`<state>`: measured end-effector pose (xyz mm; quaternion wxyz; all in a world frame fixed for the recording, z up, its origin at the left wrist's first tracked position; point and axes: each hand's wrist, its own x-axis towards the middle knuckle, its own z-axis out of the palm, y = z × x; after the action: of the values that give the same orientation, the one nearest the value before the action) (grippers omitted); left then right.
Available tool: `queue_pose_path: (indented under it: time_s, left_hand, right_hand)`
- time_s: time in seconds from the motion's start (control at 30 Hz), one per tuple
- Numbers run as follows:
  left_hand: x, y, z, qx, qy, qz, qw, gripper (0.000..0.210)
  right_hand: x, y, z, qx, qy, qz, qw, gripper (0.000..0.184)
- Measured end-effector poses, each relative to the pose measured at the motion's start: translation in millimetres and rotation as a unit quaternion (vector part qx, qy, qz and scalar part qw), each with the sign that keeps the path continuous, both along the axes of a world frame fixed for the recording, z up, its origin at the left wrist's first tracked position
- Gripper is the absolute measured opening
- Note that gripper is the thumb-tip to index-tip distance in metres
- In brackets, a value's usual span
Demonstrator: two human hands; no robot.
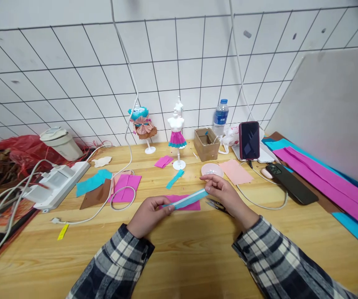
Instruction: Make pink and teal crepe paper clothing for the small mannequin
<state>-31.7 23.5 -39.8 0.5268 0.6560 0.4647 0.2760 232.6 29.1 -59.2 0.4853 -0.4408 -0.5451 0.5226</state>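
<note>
A narrow blue crepe paper strip with a pale band along its upper edge is stretched between my hands, above the table. My left hand pinches its left end, and my right hand pinches the right end, which sits a little higher. Beneath the strip lies a magenta paper piece, partly hidden. Dark scissors rest under my right hand, mostly covered by it. Behind the strip are a small blue paper scrap and a pink bowl of tiny pieces.
Miniature dress forms stand at the back, one in a magenta skirt, another in a ruffled outfit. A cardboard box, bottle and propped phone are right of them. Left are a power strip and cables; right, long paper sheets.
</note>
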Motion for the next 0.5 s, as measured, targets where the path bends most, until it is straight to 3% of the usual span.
queue_pose_path:
  time_s: [0.23,0.37,0.43,0.5]
  left_hand:
    - [3.5,-2.2,0.7,-0.053,-0.014,-0.015,0.998,0.034]
    - [2.3,-2.8,3.7,-0.031,-0.027,-0.035,0.999,0.031]
    - [2.5,-3.7,4.1,-0.016,-0.030,-0.035,0.999,0.029]
    - [4.6,-5.1,2.6,-0.009,-0.035,-0.014,0.999,0.028]
  right_hand:
    - [2.5,1.3,-2.1,0.032,0.009,-0.028,0.999,0.034]
    - [1.5,4.5,-5.6,0.033,-0.030,-0.047,0.998,0.032]
    - [0.0,3.9,-4.4,0.058,-0.085,-0.095,0.990,0.033]
    - [-4.2,-1.1,0.8,0.131,-0.165,-0.185,0.960,0.030]
